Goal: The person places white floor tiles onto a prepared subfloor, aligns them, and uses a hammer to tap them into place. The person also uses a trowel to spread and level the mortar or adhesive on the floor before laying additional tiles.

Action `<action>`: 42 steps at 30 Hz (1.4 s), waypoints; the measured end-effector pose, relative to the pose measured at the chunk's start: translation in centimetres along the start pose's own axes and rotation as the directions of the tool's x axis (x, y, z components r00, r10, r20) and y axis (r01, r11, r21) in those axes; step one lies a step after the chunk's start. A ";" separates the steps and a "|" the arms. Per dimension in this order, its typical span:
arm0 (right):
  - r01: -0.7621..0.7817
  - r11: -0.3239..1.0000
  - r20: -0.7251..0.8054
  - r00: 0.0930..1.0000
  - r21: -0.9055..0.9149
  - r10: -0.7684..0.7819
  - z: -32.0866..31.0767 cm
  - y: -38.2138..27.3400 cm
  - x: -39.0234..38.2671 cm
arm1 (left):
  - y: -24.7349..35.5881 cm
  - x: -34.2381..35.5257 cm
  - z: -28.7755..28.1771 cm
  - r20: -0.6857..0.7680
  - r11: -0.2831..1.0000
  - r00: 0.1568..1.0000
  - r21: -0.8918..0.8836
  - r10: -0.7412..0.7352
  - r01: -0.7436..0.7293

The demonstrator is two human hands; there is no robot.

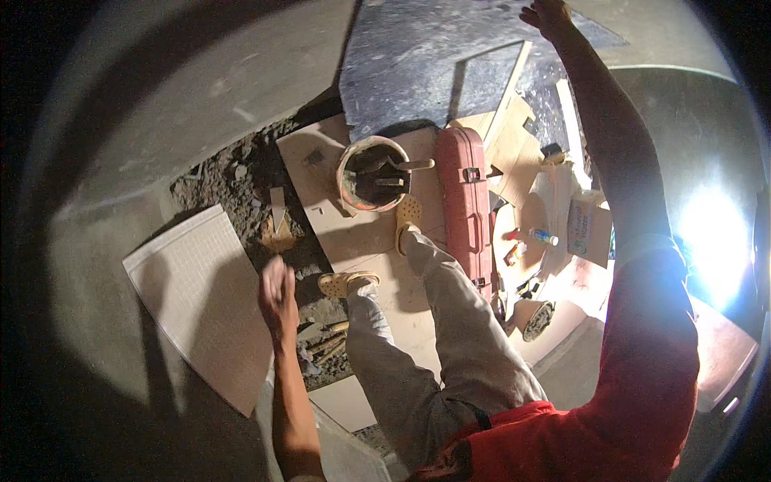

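My left hand hangs between a pale patterned tile on the left and my foot in a tan clog, its fingers loosely curled with nothing visible in them. My right arm reaches to the top edge, where my right hand is bent at the fingers over the dark mottled panel; what it holds, if anything, is unclear. Below that panel stands a bucket of grey mix with a tool across its rim. A long red plastic case lies right of the bucket.
Cut wooden boards, a cardboard box, a small tube and a tipped container crowd the right. Rubble borders the tiles at left, with sticks below. A bright lamp glares at far right; grey walls surround me.
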State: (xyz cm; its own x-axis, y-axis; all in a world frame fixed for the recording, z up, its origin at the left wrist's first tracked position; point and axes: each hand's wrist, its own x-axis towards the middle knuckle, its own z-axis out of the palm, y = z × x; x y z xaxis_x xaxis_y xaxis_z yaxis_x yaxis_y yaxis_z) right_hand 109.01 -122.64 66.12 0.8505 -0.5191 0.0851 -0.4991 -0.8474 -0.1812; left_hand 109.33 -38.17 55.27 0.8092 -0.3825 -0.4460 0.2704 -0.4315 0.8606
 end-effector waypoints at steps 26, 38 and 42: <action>-0.317 -0.229 0.387 0.656 0.920 0.648 -3.1 7.1 -2.7 | 25.3 28.1 23.1 -0.074 0.894 0.908 0.228 0.412 -0.387; -0.485 0.185 0.370 0.820 0.855 0.436 -6.4 12.9 -2.9 | 24.7 28.2 23.6 -0.120 0.905 0.970 0.399 0.213 -0.149; -0.397 0.216 0.255 0.836 0.892 0.486 -3.2 17.6 -3.9 | 26.5 28.4 24.1 -0.126 0.943 0.958 0.247 0.259 -0.223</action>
State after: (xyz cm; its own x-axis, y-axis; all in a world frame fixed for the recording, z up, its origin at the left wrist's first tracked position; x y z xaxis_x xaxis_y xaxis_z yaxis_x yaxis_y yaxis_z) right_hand 96.44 -135.87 65.78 0.5103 -0.8177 -0.2664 -0.2973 0.1230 -0.9468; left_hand 126.91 -80.10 59.48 0.9106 -0.3752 -0.1732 -0.0538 -0.5232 0.8505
